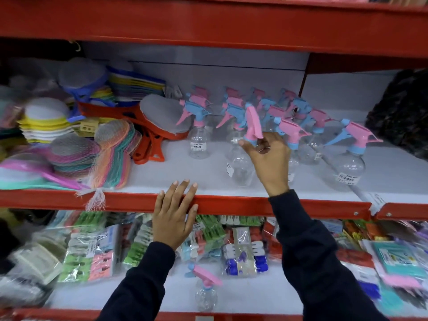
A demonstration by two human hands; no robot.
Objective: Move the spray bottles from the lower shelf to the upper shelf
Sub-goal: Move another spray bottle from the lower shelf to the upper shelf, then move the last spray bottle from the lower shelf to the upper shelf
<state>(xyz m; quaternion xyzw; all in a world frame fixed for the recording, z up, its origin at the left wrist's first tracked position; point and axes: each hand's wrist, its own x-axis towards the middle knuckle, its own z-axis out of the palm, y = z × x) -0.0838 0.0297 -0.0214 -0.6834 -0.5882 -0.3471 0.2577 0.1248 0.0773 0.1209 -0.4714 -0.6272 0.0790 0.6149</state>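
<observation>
Right hand (266,156) up on upper shelf (162,174), fingers pinching neck of clear spray bottle (240,169) under pink trigger head (253,126). Bottle upright, long axis vertical, base at or just above shelf; cannot tell which. Which way its nozzle points unclear, blurred. Cluster of pink-and-blue spray bottles behind, upright; exact count unclear. One spray bottle (206,290) on lower shelf (243,295), upright. Left hand (174,216) flat on red shelf edge (231,206), fingers loosely spread, holding nothing.

white barcode sticker (197,146) on clear plastic spray bottle (199,141) | reads "35.00" | other stickers blurred, unreadable
</observation>
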